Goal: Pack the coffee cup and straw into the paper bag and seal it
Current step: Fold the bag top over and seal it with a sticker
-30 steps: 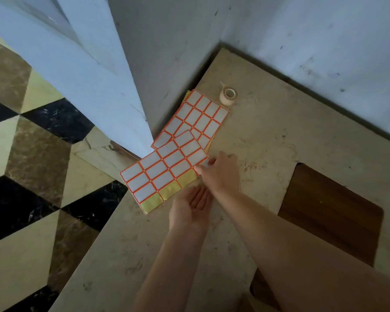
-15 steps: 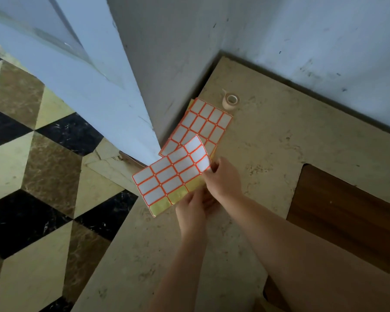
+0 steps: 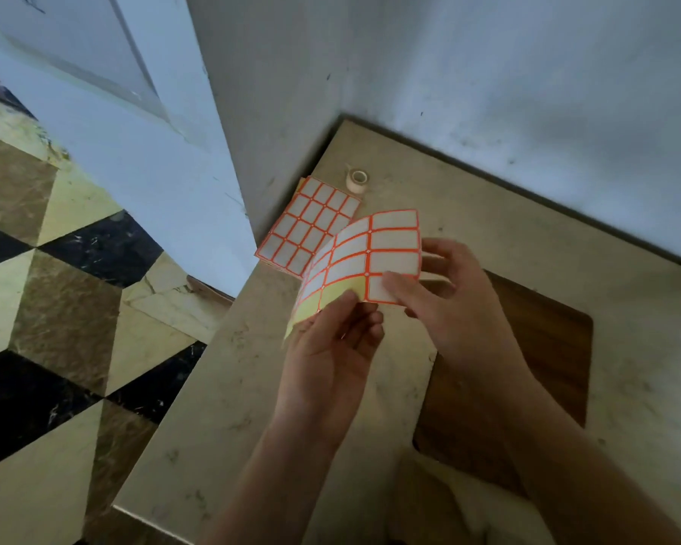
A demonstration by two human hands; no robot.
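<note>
Lifted clear of the counter since half a second ago: the label sheet (image 3: 364, 261), which then lay low against the stack and now stands raised and bowed between both hands. I log the rest by size.

Wall (image 3: 468, 72): pale, scuffed, filling the upper right, meeting the counter at the back edge.

Floor (image 3: 48, 293): patterned stone in cream, brown and black, left of the counter.

Door (image 3: 107, 92): pale blue, at upper left, its lower edge near the counter's corner.

Counter (image 3: 488, 230): beige marble, with a dark wooden inset panel (image 3: 527, 367) under my right forearm.

Left hand (image 3: 331, 348): palm up, thumb pressed on the sheet's lower yellow strip, fingers curled behind it, so it pinches the sheet's bottom edge.

Right hand (image 3: 445, 297): thumb on the face of the lowest right-hand label, the other fingers curved behind the sheet's right edge, pinching that corner.

Label sheet: white labels edged in orange (the bottom row shows bare yellow backing), held above the counter.

Stack of label sheets (image 3: 307, 226): flat on the counter by the wall corner, partly behind the held sheet.

Tape roll (image 3: 357, 179): small, pale, just beyond the stack's far corner.

Coffee cup, straw and paper bag: I cannot see them from this camera.
</note>
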